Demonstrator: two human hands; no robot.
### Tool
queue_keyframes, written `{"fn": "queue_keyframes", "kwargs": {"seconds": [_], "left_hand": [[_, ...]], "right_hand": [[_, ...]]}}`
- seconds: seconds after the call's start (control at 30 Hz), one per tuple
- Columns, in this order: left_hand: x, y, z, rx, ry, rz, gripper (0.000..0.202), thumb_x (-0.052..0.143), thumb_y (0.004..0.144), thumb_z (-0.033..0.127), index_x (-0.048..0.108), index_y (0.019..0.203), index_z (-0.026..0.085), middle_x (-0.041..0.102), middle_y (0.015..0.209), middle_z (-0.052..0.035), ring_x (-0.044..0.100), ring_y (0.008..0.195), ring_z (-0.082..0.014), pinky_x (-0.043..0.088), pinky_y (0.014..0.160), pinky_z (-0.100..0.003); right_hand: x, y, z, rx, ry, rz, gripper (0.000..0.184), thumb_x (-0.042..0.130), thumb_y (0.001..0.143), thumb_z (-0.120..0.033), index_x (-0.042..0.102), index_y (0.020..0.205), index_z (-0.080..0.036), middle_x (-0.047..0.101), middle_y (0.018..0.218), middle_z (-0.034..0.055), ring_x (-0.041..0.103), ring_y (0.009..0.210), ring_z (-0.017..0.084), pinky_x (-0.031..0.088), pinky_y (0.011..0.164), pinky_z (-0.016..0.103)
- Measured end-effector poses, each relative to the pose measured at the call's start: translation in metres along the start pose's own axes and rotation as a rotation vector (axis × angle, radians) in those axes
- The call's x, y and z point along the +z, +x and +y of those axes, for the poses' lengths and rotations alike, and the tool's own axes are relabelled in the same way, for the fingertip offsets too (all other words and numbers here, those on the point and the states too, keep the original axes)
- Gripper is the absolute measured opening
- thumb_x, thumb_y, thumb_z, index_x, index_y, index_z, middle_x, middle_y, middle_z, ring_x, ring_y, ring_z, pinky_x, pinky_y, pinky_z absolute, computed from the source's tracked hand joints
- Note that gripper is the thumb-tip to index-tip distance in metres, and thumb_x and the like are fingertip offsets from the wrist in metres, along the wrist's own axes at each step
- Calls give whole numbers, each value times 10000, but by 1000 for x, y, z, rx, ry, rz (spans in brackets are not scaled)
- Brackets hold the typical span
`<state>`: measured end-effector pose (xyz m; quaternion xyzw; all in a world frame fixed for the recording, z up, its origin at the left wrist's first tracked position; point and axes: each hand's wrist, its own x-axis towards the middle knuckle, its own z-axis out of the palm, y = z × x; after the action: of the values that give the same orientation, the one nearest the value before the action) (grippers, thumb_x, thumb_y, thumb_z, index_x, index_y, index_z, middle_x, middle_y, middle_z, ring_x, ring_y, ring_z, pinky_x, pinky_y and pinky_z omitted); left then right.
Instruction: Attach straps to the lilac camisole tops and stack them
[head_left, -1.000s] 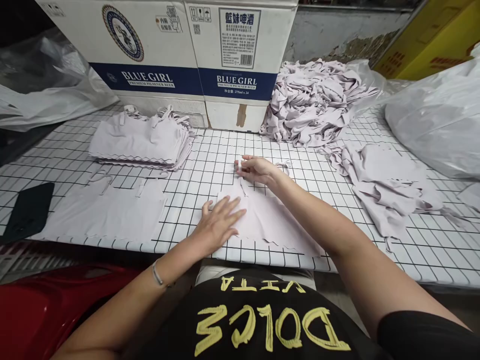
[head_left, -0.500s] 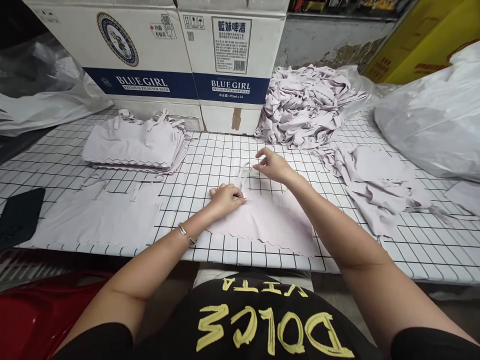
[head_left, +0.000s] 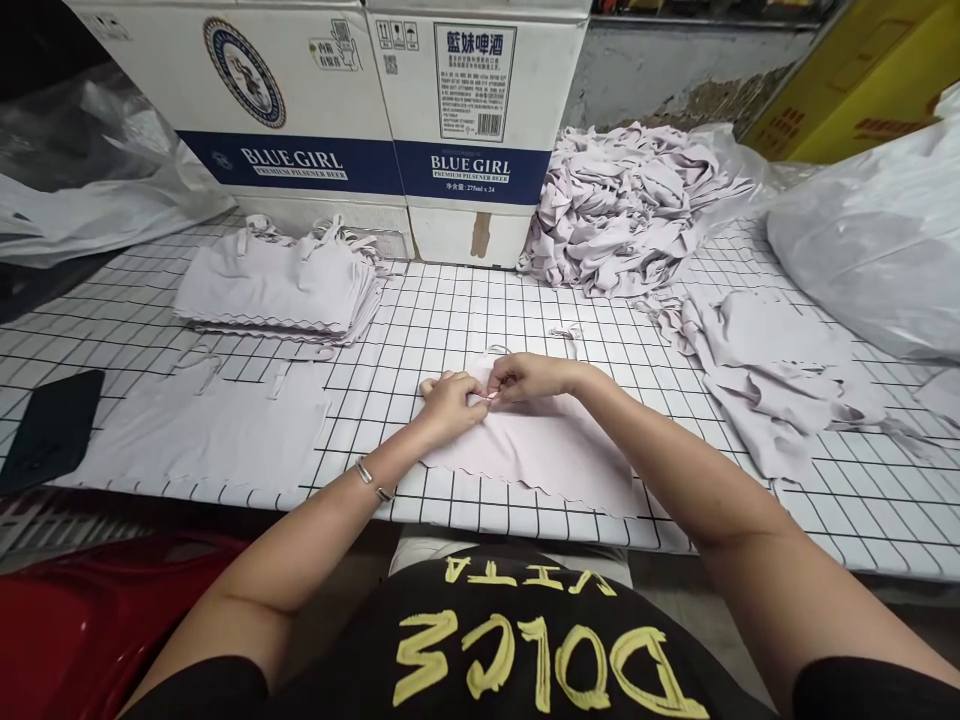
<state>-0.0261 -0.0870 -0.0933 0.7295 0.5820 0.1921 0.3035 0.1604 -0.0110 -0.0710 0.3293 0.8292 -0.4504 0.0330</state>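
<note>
A pale pink top (head_left: pixel 540 455) is laid on the worktop (head_left: pixel 360 420), right in front of the person. Its wavy edge is turned toward the person's body. A tiny bit at its upper side is pinched by the left hand (head_left: pixel 452 408) and the right hand (head_left: pixel 525 380), with their fingertips close together. It cannot be told if the pinched bit is strap or edge. A thin loop of strap (head_left: pixel 497 349) can be seen just past the right hand, and another small strap (head_left: pixel 566 333) is seen farther right. A silver bracelet (head_left: pixel 364 471) is worn on the left wrist.

To the left, another top (head_left: pixel 206 430) is spread flat, with a dark phone (head_left: pixel 54 430) set beside it. Behind that flat top, a neat stack of tops (head_left: pixel 266 285) is piled up near a big white and blue box (head_left: pixel 330 95). A messy heap of pink cloth (head_left: pixel 622 210) is bunched up at the right side of the box. More loose pink pieces (head_left: pixel 784 350) are strewn to the right, near a big plastic bag (head_left: pixel 877 235). The worktop is covered with white squares and black lines.
</note>
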Motion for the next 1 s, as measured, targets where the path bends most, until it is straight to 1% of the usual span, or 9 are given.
{"fn": "queue_keyframes", "kwargs": {"seconds": [0.1,0.2,0.3,0.4,0.57,0.7,0.77,0.93,1.0], "left_hand": [[1,0,0,17,16,2,110,629,774,314,658,791,209,695,962,-18,539,1015,-241,254,898,-420],[2,0,0,34,39,-4,100,638,751,299,647,767,201,687,963,-24,538,1008,-244,255,883,-417],[3,-1,0,16,55,-1,71,619,751,265,646,767,201,685,938,-20,538,1001,-240,249,874,-418],[3,0,-1,11,43,7,93,610,769,284,656,797,208,689,942,-13,534,1003,-236,244,872,-419],[2,0,-1,27,36,-6,95,607,775,284,665,784,210,681,926,-9,526,1001,-233,236,880,-420],[1,-1,-1,17,27,-12,101,614,785,296,663,764,209,677,906,-8,525,993,-233,235,877,-415],[2,-1,-2,21,13,-8,97,618,787,291,653,760,206,673,895,-5,527,988,-227,238,879,-409],[7,1,-6,18,-3,11,146,604,806,282,602,696,185,648,835,0,539,955,-209,254,873,-396],[3,3,-9,17,26,-23,152,605,820,314,616,731,191,645,850,-3,539,968,-216,257,885,-401]], "right_hand": [[0,0,1,-56,87,7,291,746,705,-392,589,835,-184,593,891,11,522,796,143,409,704,275],[-1,0,-2,-37,194,-39,362,751,703,-421,571,921,-195,595,865,-2,527,779,138,403,682,263],[-4,1,-4,47,78,-47,362,732,712,-465,632,935,-197,600,801,-4,502,726,139,372,645,267],[-4,2,-3,85,-46,-1,298,701,732,-446,681,902,-202,606,759,-6,472,682,134,349,634,274],[1,1,0,50,29,53,300,704,720,-398,678,943,-199,638,837,5,520,761,151,381,682,272],[5,-1,-1,49,47,70,211,657,752,-344,681,898,-192,628,783,0,505,704,139,374,652,273],[12,-1,-1,26,80,109,184,645,756,-319,675,877,-183,625,775,3,505,700,138,376,652,274],[35,4,4,-44,303,320,164,624,765,-315,628,794,-154,618,768,29,547,738,154,417,696,294],[38,7,5,-48,277,358,171,627,777,-333,625,774,-162,623,763,31,556,759,167,418,721,308]]}}
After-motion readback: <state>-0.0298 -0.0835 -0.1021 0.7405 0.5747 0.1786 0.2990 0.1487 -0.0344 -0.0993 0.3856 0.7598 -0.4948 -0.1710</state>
